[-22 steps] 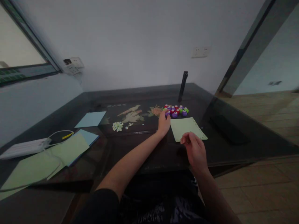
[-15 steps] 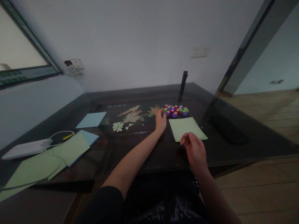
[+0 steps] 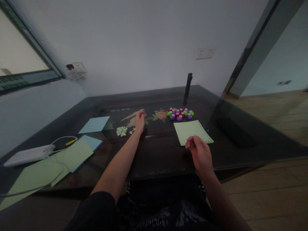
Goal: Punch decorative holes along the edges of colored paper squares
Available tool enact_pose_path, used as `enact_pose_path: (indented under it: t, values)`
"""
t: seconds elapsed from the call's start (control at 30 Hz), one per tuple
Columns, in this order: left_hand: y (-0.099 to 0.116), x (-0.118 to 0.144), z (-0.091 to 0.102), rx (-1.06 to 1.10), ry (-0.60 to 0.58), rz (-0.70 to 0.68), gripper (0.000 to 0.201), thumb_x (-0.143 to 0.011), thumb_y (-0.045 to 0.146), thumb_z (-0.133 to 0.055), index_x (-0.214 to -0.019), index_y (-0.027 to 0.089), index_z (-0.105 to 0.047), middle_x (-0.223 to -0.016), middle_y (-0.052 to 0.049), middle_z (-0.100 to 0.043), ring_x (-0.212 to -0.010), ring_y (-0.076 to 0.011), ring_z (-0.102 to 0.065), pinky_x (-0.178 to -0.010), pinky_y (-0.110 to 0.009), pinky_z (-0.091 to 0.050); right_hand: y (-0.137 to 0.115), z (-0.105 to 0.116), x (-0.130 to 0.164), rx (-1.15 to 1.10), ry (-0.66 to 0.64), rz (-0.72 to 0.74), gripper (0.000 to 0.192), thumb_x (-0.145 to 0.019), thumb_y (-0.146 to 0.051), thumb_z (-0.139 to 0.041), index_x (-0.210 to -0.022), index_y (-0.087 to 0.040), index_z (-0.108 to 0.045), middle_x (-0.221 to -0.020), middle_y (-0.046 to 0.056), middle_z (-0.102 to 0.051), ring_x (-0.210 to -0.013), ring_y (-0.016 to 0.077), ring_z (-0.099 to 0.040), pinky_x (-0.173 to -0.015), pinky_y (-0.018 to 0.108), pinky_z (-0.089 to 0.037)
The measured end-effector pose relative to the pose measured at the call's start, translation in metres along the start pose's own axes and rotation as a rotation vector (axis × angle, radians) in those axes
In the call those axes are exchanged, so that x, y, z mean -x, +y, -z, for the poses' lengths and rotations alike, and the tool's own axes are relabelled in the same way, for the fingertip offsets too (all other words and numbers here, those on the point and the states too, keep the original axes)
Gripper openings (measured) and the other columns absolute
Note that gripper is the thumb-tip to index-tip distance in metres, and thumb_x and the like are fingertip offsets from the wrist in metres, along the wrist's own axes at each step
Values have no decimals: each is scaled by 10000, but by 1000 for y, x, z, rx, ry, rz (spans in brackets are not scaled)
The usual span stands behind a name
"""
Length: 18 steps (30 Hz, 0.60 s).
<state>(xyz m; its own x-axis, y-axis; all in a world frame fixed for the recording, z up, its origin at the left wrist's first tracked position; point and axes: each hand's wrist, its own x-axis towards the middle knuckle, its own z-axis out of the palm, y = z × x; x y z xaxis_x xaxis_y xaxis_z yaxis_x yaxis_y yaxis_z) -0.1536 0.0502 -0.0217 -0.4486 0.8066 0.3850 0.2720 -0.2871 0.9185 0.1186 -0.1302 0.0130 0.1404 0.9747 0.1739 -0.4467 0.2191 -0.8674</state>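
Note:
My left hand (image 3: 140,122) is stretched out over the dark glass table (image 3: 158,150), fingers closed around a small red piece that shows at its fingertips, just right of a little pile of pale paper cut-outs (image 3: 121,130). A cluster of small red, purple and green round pieces (image 3: 181,114) sits farther right. My right hand (image 3: 201,154) rests at the near edge of a light green sheet (image 3: 192,131) with a punched border, thumb and fingers pinched on that edge.
A blue sheet (image 3: 94,124) and larger green and blue sheets (image 3: 69,155) lie at the left, beside a white power strip (image 3: 29,153) with a cable. A black upright post (image 3: 188,85) stands behind the cluster. A dark flat object (image 3: 234,133) lies at the right.
My left hand has left the coloured cluster and moved left to the cut-outs, carrying a red piece. My right hand has stayed at the green sheet.

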Motion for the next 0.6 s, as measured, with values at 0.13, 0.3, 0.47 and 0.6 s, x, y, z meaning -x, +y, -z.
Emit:
enact_pose_path:
  t: [0.13, 0.3, 0.47, 0.6]
  values:
    - [-6, -8, 20, -97, 45, -22, 164, -808, 149, -447, -883, 196, -585, -889, -52, -647, -898, -177, -618, -895, -376, -452, 0, 0, 1, -4, -4, 1, 243, -842, -372, -584, -708, -180, -645, -595, -5, -511, -596, 117, -480, -586, 255, -370]
    - [-10, -15, 54, -233, 45, -42, 159, -808, 137, -451, -856, 181, -596, -888, -60, -668, -883, -186, -621, -885, -412, -462, -1, 0, 2, 15, -7, -1, 247, -852, -369, -571, -704, -184, -642, -597, -5, -507, -601, 121, -477, -589, 259, -372]
    - [-8, -15, 67, -334, 25, -67, 185, -798, 122, -435, -829, 181, -608, -866, -67, -679, -852, -193, -629, -861, -401, -475, -1, 0, 2, 32, -11, -1, 245, -842, -384, -580, -709, -187, -641, -615, -3, -509, -600, 124, -475, -584, 264, -377]
    - [2, -10, 61, -511, -146, -191, 218, -801, 129, -412, -825, 181, -622, -878, -66, -684, -858, -195, -621, -858, -372, -476, -1, -1, 2, 37, -11, 0, 245, -834, -389, -588, -708, -185, -636, -609, -5, -511, -593, 121, -477, -582, 261, -379]
